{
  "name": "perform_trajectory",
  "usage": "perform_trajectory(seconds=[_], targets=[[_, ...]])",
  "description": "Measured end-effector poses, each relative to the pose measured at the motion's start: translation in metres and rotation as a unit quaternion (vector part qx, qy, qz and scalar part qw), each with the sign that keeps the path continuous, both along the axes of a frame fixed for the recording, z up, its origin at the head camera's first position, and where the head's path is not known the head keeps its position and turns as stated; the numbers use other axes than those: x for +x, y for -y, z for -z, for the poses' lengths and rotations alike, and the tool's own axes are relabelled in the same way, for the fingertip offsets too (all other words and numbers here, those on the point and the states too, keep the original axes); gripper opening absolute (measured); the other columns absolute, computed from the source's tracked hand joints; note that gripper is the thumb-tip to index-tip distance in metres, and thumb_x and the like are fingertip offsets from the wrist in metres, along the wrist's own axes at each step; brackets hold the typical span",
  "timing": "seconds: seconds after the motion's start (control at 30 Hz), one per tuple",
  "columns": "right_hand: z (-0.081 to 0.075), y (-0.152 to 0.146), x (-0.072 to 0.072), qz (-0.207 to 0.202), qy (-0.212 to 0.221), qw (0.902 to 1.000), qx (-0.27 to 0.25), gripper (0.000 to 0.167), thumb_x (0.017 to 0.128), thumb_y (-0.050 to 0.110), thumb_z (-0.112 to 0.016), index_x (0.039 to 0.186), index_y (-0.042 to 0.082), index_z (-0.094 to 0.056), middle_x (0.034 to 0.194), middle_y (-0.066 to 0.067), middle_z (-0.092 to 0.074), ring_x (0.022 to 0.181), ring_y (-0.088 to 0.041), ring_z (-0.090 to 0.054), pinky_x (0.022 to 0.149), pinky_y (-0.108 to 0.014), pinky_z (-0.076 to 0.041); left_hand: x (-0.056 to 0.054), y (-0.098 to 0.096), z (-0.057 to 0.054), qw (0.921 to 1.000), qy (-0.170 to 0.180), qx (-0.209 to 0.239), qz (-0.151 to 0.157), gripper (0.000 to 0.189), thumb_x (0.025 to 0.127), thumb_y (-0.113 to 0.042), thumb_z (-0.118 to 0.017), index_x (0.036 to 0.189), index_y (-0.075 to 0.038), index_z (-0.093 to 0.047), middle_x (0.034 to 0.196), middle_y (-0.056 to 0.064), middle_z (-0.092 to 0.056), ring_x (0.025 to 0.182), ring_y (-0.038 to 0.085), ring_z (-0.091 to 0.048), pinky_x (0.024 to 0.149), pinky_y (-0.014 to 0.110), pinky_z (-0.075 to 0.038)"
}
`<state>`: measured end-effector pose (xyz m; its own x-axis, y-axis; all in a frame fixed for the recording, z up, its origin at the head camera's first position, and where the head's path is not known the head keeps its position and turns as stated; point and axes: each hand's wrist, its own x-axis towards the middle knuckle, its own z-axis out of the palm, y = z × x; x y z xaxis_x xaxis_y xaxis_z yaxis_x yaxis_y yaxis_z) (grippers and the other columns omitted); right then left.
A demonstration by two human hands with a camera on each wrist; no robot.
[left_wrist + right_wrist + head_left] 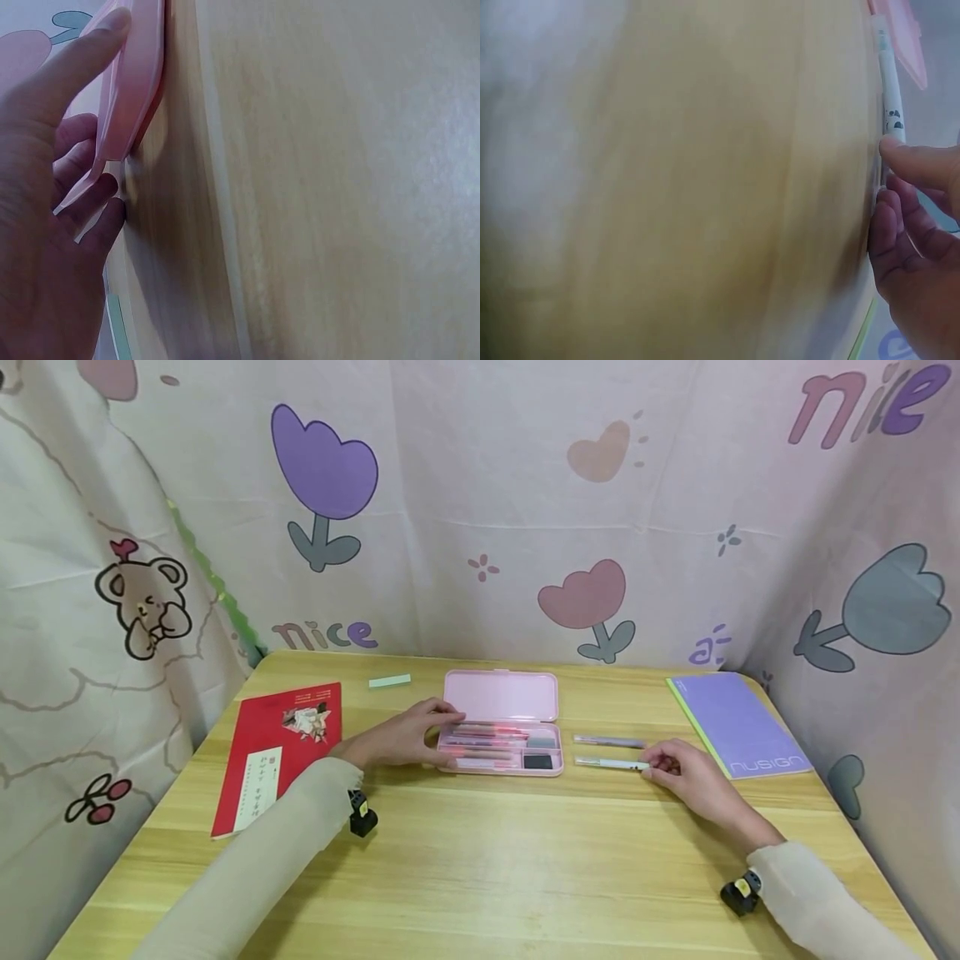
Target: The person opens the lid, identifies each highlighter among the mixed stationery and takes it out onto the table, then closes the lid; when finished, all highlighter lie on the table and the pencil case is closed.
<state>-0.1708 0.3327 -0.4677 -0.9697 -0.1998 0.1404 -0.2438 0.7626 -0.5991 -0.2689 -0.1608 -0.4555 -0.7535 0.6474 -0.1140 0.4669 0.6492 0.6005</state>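
A pink pencil case lies with its lid tipped back, holding several pens, a black block and a grey block. My left hand grips its left end, thumb along the near side and fingers round toward the back; the left wrist view shows the thumb against the pink wall. To the right of the case, my right hand pinches the right end of a white pen with dark marks, its other end pointing at the case. Just behind it lies a greyish pen.
A red booklet lies on the left of the wooden table, partly under the left forearm. The purple notebook is at the right. A pale green strip lies behind my left hand. A patterned curtain hangs behind the table.
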Motion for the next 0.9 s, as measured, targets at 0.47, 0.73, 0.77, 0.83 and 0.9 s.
perform_trajectory(seconds=[0.47, 0.73, 0.77, 0.83, 0.9], targets=[[0.0035, 0.0014, -0.0035, 0.008, -0.012, 0.9996, 0.023, 0.011, 0.099, 0.009, -0.081, 0.110, 0.009, -0.080, 0.097, -0.004, -0.071, 0.083, -0.006, -0.058, 0.071, -0.022, -0.050, 0.0000, 0.0003, -0.0001, 1.0000, 0.000, -0.003, 0.002, 0.094, 0.088, -0.058, -0.086, 0.166, -0.020, -0.049, 0.164, 0.007, -0.044, 0.149, 0.030, -0.043, 0.127, 0.062, -0.041], [0.0018, 0.0017, -0.0050, 0.022, 0.000, 0.9992, 0.035, 0.011, 0.100, 0.008, -0.078, 0.111, 0.008, -0.079, 0.099, -0.004, -0.071, 0.083, -0.008, -0.058, 0.072, -0.024, -0.050, -0.0022, 0.0004, 0.0019, 0.9999, -0.007, -0.003, 0.010, 0.095, 0.088, -0.058, -0.086, 0.166, -0.016, -0.049, 0.164, 0.008, -0.044, 0.149, 0.030, -0.044, 0.128, 0.060, -0.039], [0.0018, 0.0017, -0.0052, 0.022, -0.001, 0.9992, 0.035, 0.011, 0.100, 0.008, -0.078, 0.111, 0.008, -0.079, 0.099, -0.004, -0.071, 0.082, -0.009, -0.058, 0.071, -0.024, -0.050, -0.0023, 0.0005, 0.0019, 0.9999, -0.008, -0.003, 0.010, 0.095, 0.088, -0.058, -0.086, 0.166, -0.016, -0.049, 0.164, 0.008, -0.044, 0.149, 0.030, -0.044, 0.128, 0.060, -0.040], [0.0020, 0.0019, -0.0056, 0.022, -0.004, 0.9991, 0.037, 0.011, 0.100, 0.007, -0.078, 0.111, 0.008, -0.079, 0.098, -0.004, -0.070, 0.082, -0.009, -0.058, 0.071, -0.024, -0.050, -0.0018, 0.0002, 0.0019, 0.9999, -0.008, -0.003, 0.008, 0.095, 0.088, -0.059, -0.085, 0.166, -0.017, -0.049, 0.164, 0.007, -0.044, 0.148, 0.030, -0.044, 0.128, 0.060, -0.040], [0.0020, 0.0026, -0.0055, 0.022, -0.007, 0.9990, 0.039, 0.011, 0.099, 0.008, -0.079, 0.110, 0.008, -0.079, 0.098, -0.004, -0.070, 0.081, -0.009, -0.057, 0.070, -0.024, -0.049, -0.0013, 0.0001, 0.0017, 0.9999, -0.006, -0.005, 0.006, 0.095, 0.088, -0.059, -0.085, 0.166, -0.018, -0.049, 0.164, 0.007, -0.044, 0.149, 0.030, -0.044, 0.128, 0.060, -0.040]])
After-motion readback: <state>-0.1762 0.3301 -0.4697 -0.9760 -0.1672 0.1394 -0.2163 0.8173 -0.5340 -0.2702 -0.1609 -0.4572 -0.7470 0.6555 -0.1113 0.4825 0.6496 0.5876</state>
